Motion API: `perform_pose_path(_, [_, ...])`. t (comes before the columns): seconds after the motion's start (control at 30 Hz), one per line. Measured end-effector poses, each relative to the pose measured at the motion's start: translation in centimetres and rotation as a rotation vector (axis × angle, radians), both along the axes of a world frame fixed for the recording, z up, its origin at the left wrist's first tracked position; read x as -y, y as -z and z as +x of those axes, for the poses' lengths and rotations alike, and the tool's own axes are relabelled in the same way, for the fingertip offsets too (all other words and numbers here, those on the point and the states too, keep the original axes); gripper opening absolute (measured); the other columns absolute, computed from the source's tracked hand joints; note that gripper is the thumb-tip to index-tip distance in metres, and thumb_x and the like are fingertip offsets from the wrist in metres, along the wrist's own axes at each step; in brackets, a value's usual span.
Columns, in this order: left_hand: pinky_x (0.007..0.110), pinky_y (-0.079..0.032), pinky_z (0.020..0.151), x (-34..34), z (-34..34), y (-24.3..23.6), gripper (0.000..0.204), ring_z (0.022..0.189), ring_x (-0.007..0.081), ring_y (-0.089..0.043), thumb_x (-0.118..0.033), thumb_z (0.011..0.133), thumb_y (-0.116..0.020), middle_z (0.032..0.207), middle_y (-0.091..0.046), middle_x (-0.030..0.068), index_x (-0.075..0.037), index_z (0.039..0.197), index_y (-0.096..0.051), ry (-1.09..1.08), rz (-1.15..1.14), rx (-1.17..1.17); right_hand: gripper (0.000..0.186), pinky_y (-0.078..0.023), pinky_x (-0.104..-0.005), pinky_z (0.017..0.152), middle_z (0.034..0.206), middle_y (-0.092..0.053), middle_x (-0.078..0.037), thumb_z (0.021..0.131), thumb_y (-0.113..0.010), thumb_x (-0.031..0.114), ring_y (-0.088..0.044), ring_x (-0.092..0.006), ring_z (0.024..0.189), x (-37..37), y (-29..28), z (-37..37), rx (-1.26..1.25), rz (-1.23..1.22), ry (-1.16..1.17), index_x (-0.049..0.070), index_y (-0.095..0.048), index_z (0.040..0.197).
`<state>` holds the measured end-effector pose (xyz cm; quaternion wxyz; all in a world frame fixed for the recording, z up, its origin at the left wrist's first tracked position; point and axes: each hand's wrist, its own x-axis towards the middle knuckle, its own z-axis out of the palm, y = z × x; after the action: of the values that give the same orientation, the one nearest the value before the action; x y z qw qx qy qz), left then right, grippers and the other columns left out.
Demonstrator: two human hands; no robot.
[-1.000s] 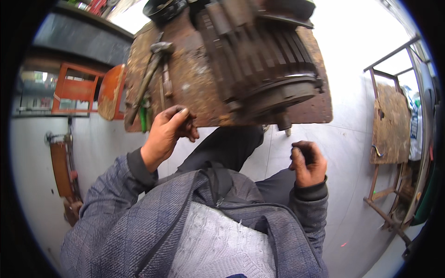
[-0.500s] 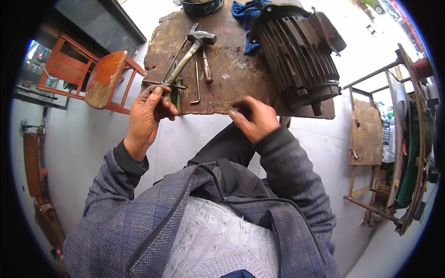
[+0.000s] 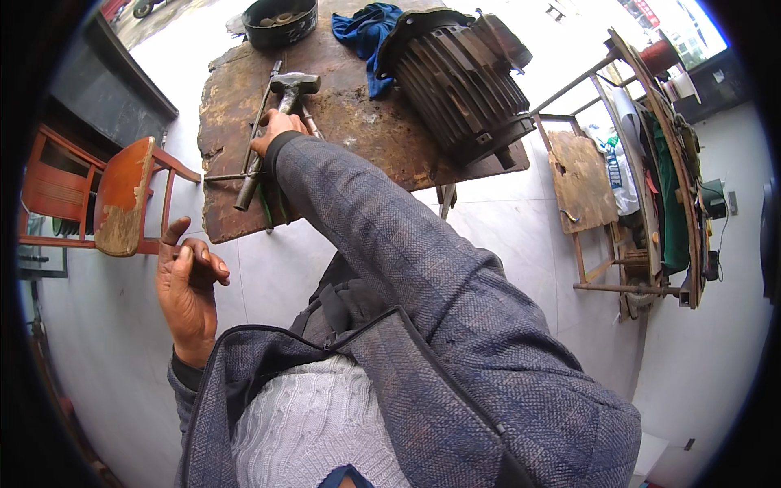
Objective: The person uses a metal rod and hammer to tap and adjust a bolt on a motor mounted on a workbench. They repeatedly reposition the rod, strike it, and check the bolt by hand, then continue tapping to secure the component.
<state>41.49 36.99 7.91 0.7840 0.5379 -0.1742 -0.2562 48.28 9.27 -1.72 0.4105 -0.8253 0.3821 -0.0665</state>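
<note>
My right hand reaches across to the left side of the worn wooden table, its fingers round the handle of a metal hammer; my sleeve hides part of the grip. Beside it lie thin rods and green-handled pliers, partly hidden. My left hand hangs below the table's front left corner, palm up, fingers loosely apart and empty. A dark ribbed motor housing rests on the right of the table, with a blue cloth against it.
A black pan with small pieces stands at the table's back. A worn orange chair is at the left. At the right are a metal rack and a worn board.
My right hand has moved forward and left onto the hammer. My left hand has come away from the tools, down and left. The view has shifted, so the table looks different.
</note>
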Motion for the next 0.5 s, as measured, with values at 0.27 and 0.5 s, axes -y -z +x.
perform_pose_path(0.27, [0.034,-0.051,0.063,1.8,-0.7,1.3,0.029,0.071,0.0215,-0.062,-0.018,0.104,-0.043,0.073,-0.046,0.0012,-0.003,0.122,-0.060,0.114,0.006,-0.093,0.067,-0.056,-0.0327,0.092,0.110,-0.072,-0.019,0.074,-0.077,0.014,-0.070,-0.0234,0.099,4.7,-4.1,-2.1,0.571,0.358,0.103,0.000,-0.056,0.136])
perform_pose_path(0.5, [0.025,-0.049,0.061,13.0,-2.5,3.5,0.012,0.067,0.0110,-0.062,-0.010,0.103,-0.062,0.078,-0.063,0.0034,-0.001,0.110,-0.063,0.319,0.115,0.277,0.082,-0.059,-0.0322,0.065,0.102,-0.066,-0.017,0.094,-0.061,0.003,-0.065,-0.0161,0.074,5.3,-14.5,-26.7,1.001,0.497,-0.269,0.004,-0.016,0.162])
